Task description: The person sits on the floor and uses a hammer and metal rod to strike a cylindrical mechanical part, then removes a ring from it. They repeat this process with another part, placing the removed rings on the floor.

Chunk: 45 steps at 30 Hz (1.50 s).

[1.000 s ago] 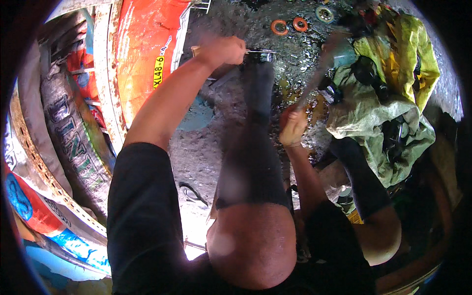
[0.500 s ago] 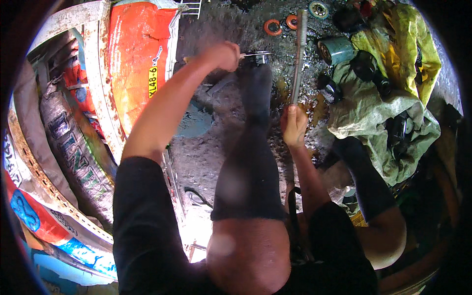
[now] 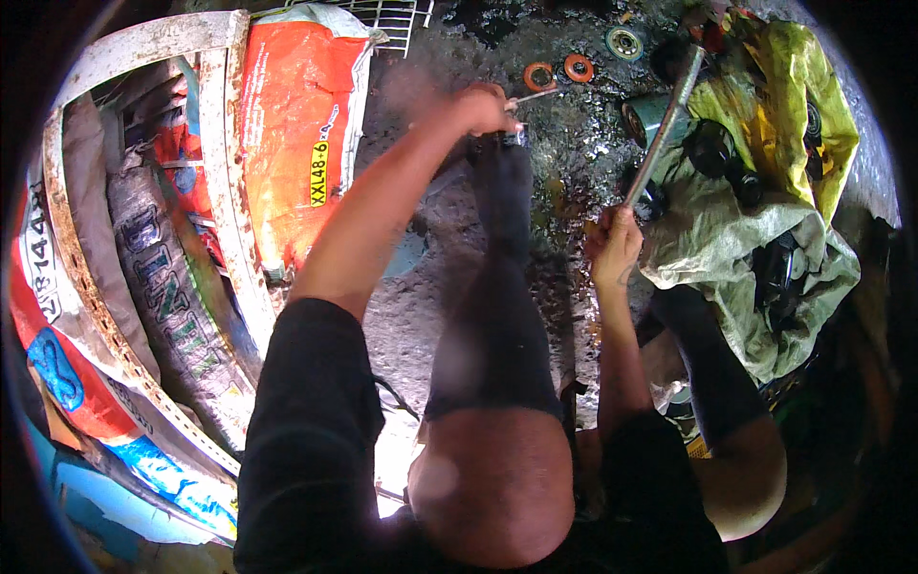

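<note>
My left hand (image 3: 490, 110) is closed round a thin tool with a slim metal shaft (image 3: 535, 97), its tip pointing right just below the orange rings. Whether the tool is a screwdriver or a chisel I cannot tell. Beneath that hand is the far end of my leg in a dark sock (image 3: 505, 177). My right hand (image 3: 615, 251) grips the lower end of a long metal rod (image 3: 663, 134), which slants up and to the right over a sack. Two orange rings (image 3: 538, 77) lie on the floor beyond my left hand, near a teal-rimmed round part (image 3: 624, 44).
On the right a pale sack (image 3: 708, 239) and a yellow sack (image 3: 827, 124) carry several black parts, beside a blue-grey cylinder (image 3: 643, 120). At left stand a rusty white metal frame (image 3: 229, 143) and an orange printed sack (image 3: 292, 124). A white wire rack (image 3: 397, 24) lies far back.
The rod in my right hand has swung from near upright to a rightward slant, and that hand moved right. My left hand shifted slightly right with its tool. The view has turned a little.
</note>
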Each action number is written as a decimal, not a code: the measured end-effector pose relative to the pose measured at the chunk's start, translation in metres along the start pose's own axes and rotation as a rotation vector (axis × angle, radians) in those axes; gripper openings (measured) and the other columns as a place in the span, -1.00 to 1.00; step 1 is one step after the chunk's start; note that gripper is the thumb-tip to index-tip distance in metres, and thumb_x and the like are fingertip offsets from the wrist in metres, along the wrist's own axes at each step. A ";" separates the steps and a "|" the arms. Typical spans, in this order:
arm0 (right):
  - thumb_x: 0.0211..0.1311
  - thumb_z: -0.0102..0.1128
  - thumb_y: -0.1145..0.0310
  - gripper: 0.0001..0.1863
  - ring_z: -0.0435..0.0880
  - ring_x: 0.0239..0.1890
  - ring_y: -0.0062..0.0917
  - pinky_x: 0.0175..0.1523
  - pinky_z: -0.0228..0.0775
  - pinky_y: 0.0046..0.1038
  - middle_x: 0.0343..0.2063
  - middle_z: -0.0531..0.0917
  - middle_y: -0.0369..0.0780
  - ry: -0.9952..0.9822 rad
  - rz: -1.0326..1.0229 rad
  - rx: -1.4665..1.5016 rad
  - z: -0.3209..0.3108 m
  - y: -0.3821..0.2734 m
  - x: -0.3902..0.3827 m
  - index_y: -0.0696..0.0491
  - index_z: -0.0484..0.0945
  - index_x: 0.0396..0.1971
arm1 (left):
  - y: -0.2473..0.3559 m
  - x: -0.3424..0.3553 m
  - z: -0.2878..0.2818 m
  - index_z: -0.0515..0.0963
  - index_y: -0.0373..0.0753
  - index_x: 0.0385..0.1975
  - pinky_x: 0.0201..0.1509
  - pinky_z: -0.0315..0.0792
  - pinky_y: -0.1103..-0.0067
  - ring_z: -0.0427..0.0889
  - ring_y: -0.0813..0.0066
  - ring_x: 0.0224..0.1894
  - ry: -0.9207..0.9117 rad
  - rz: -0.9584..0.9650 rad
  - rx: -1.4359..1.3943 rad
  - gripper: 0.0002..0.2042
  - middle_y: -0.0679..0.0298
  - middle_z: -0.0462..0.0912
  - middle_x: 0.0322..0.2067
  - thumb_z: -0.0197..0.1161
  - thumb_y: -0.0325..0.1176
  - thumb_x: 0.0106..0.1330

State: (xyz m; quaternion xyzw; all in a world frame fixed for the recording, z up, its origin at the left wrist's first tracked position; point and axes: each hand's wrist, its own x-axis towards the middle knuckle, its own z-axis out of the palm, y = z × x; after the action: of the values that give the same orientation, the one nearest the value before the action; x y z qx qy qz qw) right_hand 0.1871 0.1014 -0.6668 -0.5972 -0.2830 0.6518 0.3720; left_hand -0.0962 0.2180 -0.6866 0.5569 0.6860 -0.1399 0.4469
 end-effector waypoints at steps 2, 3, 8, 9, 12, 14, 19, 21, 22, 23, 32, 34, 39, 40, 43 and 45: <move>0.46 -0.13 -0.16 -0.50 0.17 -0.77 -0.75 -0.73 -0.03 -0.63 -0.74 0.23 -0.41 -0.032 0.032 -0.036 -0.011 -0.001 0.006 -0.01 0.33 -0.46 | -0.005 0.008 0.010 0.61 -0.33 -0.36 -0.35 0.47 0.29 0.64 0.21 -0.48 0.037 0.143 0.071 -0.50 0.09 0.64 -0.55 0.38 0.10 0.14; 0.46 -0.13 -0.16 -0.50 0.17 -0.78 -0.75 -0.73 -0.02 -0.63 -0.75 0.23 -0.41 -0.021 0.024 -0.062 -0.012 -0.005 0.008 -0.01 0.32 -0.47 | -0.007 0.011 0.013 0.60 -0.33 -0.33 -0.33 0.48 0.30 0.65 0.21 -0.46 0.057 0.198 0.052 -0.49 0.07 0.64 -0.52 0.37 0.11 0.14; 0.50 -0.15 -0.06 -0.51 0.20 -0.77 -0.72 -0.71 0.05 -0.61 -0.75 0.24 -0.40 0.018 -0.009 -0.036 -0.016 -0.015 0.014 0.01 0.31 -0.53 | -0.025 0.016 0.018 0.59 -0.38 -0.21 -0.28 0.51 0.36 0.67 0.25 -0.39 -0.007 0.253 -0.085 -0.47 0.06 0.69 -0.36 0.41 0.06 0.13; 0.50 -0.15 -0.07 -0.50 0.19 -0.77 -0.72 -0.71 0.05 -0.61 -0.75 0.24 -0.39 0.017 -0.001 -0.024 -0.017 -0.017 0.014 0.01 0.31 -0.53 | -0.033 0.011 0.018 0.58 -0.38 -0.16 -0.27 0.52 0.37 0.67 0.27 -0.38 -0.038 0.269 -0.258 -0.45 0.06 0.69 -0.29 0.43 0.04 0.11; 0.48 -0.13 -0.11 -0.50 0.19 -0.77 -0.72 -0.71 0.03 -0.61 -0.73 0.25 -0.39 0.001 0.037 0.002 -0.020 -0.019 0.016 0.00 0.31 -0.51 | -0.037 0.008 0.015 0.54 -0.34 0.02 -0.26 0.52 0.43 0.65 0.35 -0.36 -0.090 0.206 -0.316 -0.39 0.09 0.67 -0.12 0.47 -0.01 0.09; 0.45 -0.12 -0.17 -0.50 0.19 -0.75 -0.74 -0.70 -0.01 -0.61 -0.71 0.27 -0.41 -0.026 0.081 0.006 -0.020 -0.018 0.013 -0.01 0.34 -0.46 | -0.036 0.008 0.011 0.49 -0.34 0.11 -0.26 0.53 0.46 0.63 0.40 -0.36 -0.094 0.193 -0.284 -0.34 0.10 0.64 -0.05 0.48 -0.03 0.09; 0.46 -0.13 -0.16 -0.49 0.18 -0.77 -0.74 -0.71 -0.01 -0.62 -0.74 0.26 -0.41 -0.046 0.080 -0.077 -0.015 -0.010 0.009 0.00 0.32 -0.47 | -0.038 0.005 -0.001 0.36 -0.37 0.23 -0.26 0.54 0.47 0.63 0.39 -0.34 -0.176 0.153 -0.230 -0.22 0.10 0.60 -0.03 0.46 0.01 0.11; 0.47 -0.14 -0.15 -0.50 0.17 -0.77 -0.75 -0.72 -0.01 -0.62 -0.74 0.25 -0.41 -0.066 0.064 -0.064 -0.016 -0.004 0.010 -0.01 0.32 -0.48 | -0.033 0.009 -0.011 0.39 -0.37 0.20 -0.27 0.54 0.45 0.64 0.38 -0.31 -0.299 0.184 -0.211 -0.23 0.12 0.62 -0.08 0.47 0.03 0.09; 0.47 -0.15 -0.15 -0.50 0.17 -0.77 -0.75 -0.72 -0.02 -0.62 -0.74 0.25 -0.41 -0.079 0.056 -0.051 -0.013 -0.002 0.009 -0.01 0.32 -0.48 | -0.033 0.009 -0.014 0.41 -0.37 0.18 -0.27 0.54 0.44 0.65 0.38 -0.30 -0.358 0.195 -0.198 -0.24 0.13 0.63 -0.10 0.48 0.04 0.08; 0.47 -0.16 -0.15 -0.50 0.16 -0.77 -0.75 -0.72 -0.02 -0.62 -0.74 0.24 -0.41 -0.112 0.090 -0.083 -0.015 -0.003 0.006 -0.01 0.31 -0.48 | -0.035 -0.001 -0.004 0.55 -0.31 0.03 -0.26 0.53 0.44 0.65 0.40 -0.29 -0.178 0.139 -0.245 -0.35 0.19 0.68 -0.23 0.48 0.06 0.07; 0.51 -0.18 -0.07 -0.52 0.19 -0.76 -0.76 -0.70 -0.01 -0.64 -0.73 0.29 -0.40 -0.101 0.110 -0.110 -0.008 0.002 0.002 0.00 0.32 -0.49 | -0.069 -0.028 0.010 0.64 -0.32 -0.22 -0.12 0.53 0.39 0.69 0.26 -0.27 0.264 0.205 -0.257 -0.51 0.10 0.70 -0.34 0.50 -0.02 -0.01; 0.51 -0.18 -0.07 -0.52 0.20 -0.75 -0.76 -0.70 -0.01 -0.63 -0.73 0.29 -0.40 -0.107 0.099 -0.129 -0.007 0.005 0.000 0.00 0.32 -0.49 | -0.076 -0.033 0.025 0.65 -0.27 -0.20 -0.08 0.54 0.38 0.70 0.20 -0.24 0.230 0.230 -0.119 -0.57 0.07 0.71 -0.33 0.46 -0.11 -0.01; 0.52 -0.16 -0.03 -0.55 0.16 -0.75 -0.78 -0.69 -0.04 -0.64 -0.71 0.26 -0.44 -0.075 0.135 -0.113 -0.004 0.006 -0.007 -0.02 0.32 -0.51 | -0.067 -0.031 0.053 0.63 -0.08 -0.03 0.08 0.52 0.25 0.63 0.06 0.00 0.241 0.181 0.062 -0.54 0.03 0.65 -0.10 0.41 -0.21 -0.02; 0.52 -0.15 -0.03 -0.55 0.16 -0.75 -0.79 -0.69 -0.04 -0.65 -0.71 0.25 -0.44 -0.083 0.144 -0.101 -0.003 0.007 -0.007 -0.02 0.32 -0.51 | -0.068 -0.031 0.054 0.64 -0.09 -0.05 0.07 0.53 0.25 0.64 0.05 -0.01 0.283 0.191 0.068 -0.55 0.03 0.65 -0.11 0.41 -0.22 -0.02; 0.52 -0.15 -0.03 -0.55 0.14 -0.74 -0.81 -0.68 -0.07 -0.67 -0.71 0.22 -0.46 -0.117 0.155 -0.071 -0.002 0.009 -0.006 -0.03 0.30 -0.53 | -0.063 -0.036 0.052 0.64 -0.09 -0.08 0.05 0.54 0.25 0.65 0.06 -0.04 0.328 0.197 0.093 -0.59 0.04 0.67 -0.13 0.40 -0.21 0.00; 0.51 -0.14 -0.03 -0.55 0.15 -0.74 -0.81 -0.68 -0.06 -0.66 -0.72 0.22 -0.47 -0.128 0.148 -0.087 -0.001 0.009 -0.007 -0.03 0.29 -0.53 | -0.057 -0.040 0.046 0.64 -0.10 -0.06 0.07 0.53 0.26 0.66 0.09 -0.04 0.252 0.161 0.124 -0.59 0.06 0.68 -0.13 0.41 -0.17 0.06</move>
State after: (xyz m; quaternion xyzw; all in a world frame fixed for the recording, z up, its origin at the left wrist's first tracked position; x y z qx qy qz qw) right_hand 0.1864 0.0908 -0.6707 -0.5893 -0.2894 0.7013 0.2776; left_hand -0.1271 0.1413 -0.6994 0.6496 0.6800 -0.0744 0.3318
